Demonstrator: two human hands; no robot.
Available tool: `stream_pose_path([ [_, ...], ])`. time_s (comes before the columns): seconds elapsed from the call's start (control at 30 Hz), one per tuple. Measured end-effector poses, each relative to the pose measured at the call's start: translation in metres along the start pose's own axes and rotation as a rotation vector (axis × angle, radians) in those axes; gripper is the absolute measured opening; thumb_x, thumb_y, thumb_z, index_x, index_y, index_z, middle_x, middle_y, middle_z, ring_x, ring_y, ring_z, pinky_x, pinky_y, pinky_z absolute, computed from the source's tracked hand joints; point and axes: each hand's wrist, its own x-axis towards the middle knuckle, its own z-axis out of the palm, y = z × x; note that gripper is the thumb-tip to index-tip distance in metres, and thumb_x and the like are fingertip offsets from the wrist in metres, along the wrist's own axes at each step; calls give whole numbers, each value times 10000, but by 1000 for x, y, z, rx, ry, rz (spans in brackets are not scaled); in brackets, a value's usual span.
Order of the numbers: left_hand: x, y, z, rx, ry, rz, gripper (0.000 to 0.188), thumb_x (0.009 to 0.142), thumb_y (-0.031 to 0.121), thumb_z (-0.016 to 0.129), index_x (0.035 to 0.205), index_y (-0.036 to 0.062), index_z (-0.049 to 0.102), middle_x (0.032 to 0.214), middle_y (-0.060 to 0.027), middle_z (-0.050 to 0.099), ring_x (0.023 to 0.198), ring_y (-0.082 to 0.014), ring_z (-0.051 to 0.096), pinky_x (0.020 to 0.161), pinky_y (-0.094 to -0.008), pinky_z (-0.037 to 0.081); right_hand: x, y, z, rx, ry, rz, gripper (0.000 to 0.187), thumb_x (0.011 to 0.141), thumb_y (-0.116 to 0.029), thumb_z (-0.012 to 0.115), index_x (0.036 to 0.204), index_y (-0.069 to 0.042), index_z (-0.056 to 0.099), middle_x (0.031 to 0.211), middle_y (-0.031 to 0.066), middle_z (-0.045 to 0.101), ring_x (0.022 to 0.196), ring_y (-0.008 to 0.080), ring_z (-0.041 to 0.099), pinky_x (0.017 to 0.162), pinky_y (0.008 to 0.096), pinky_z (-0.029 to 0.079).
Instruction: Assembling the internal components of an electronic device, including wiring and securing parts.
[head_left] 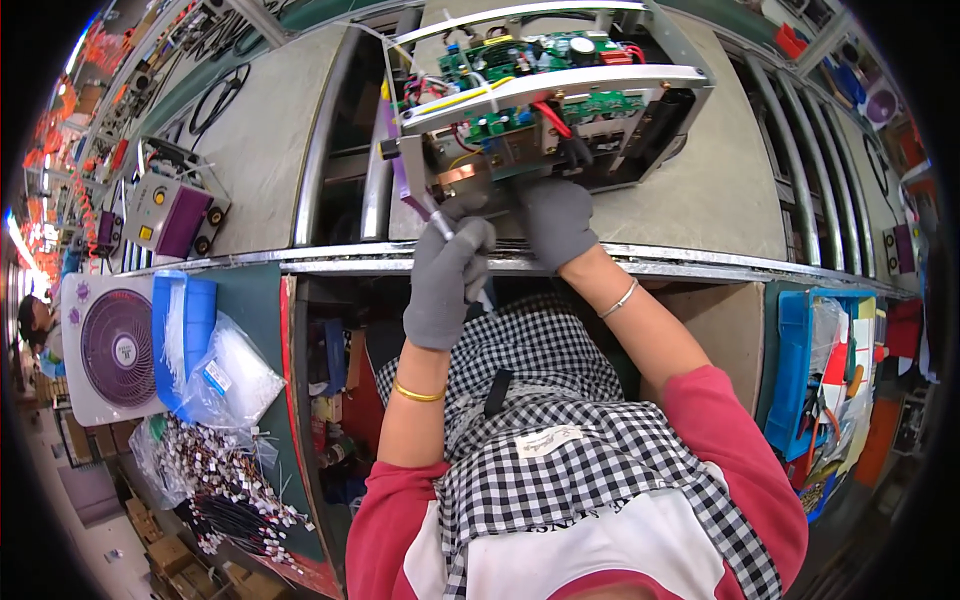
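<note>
Where your checked apron (560, 440) and red sleeves fill the bottom of the frame, your two forearms rise toward the centre, each with a thin bangle at the wrist. Your left hand (447, 278), in a grey knit glove, is clenched around a slim tool (428, 208) with a metal shaft and a purple handle, the tip angled up toward the lower left corner of the open electronic unit (545, 105). Your right hand (556, 218), gloved the same way, presses flat-fingered against the unit's lower edge just right of centre, apparently steadying it while the tool works; I cannot tell whether those fingers pinch anything.

At lower left of the frame, on the green counter (255, 300), lie clear plastic bags (232, 375) of small white parts and a tangle of short wire connectors (225, 480), close at hand beside a blue tray (183, 330). A white box fan (110, 345) with a purple grille sits left of that. At right, another blue tray (795, 370) holds pliers and mixed tools.

Farther up, the unit rests on the steel roller conveyor (330, 140), tilted open toward you: a grey sheet-metal frame, green circuit boards, red and yellow wires, and a copper-coloured bracket all exposed. At upper left stands a grey meter box (175, 212) with a purple face.
</note>
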Motion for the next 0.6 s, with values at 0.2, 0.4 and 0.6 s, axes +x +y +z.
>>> stream_pose_path([
  [0.2, -4, 0, -4, -308, -214, -150, 517, 904, -10, 491, 1420, -42, 477, 1104, -103, 597, 597, -56, 356, 542, -206, 355, 4, 2, -36, 179, -22, -7, 148, 922, -211, 667, 939, -98, 762, 803, 120, 732, 753, 319, 733, 640, 420, 562],
  [0.4, 0, -20, -2, -316, -183, -175, 405, 960, 28, 509, 1359, -37, 516, 1070, -83, 596, 714, -98, 434, 649, -277, 431, -25, -8, -97, 787, 44, 112, 154, 927, -179, 720, 1026, -66, 756, 869, 124, 703, 785, 314, 686, 700, 391, 539],
  [0.6, 12, -33, 13, -545, 42, -38, 291, 1002, 5, 536, 1293, 5, 541, 1091, -100, 590, 747, -106, 461, 787, -314, 498, -56, -3, -116, 680, 6, -212, 284, 828, -292, 827, 1040, -130, 731, 931, 80, 692, 816, 304, 666, 713, 414, 538],
])
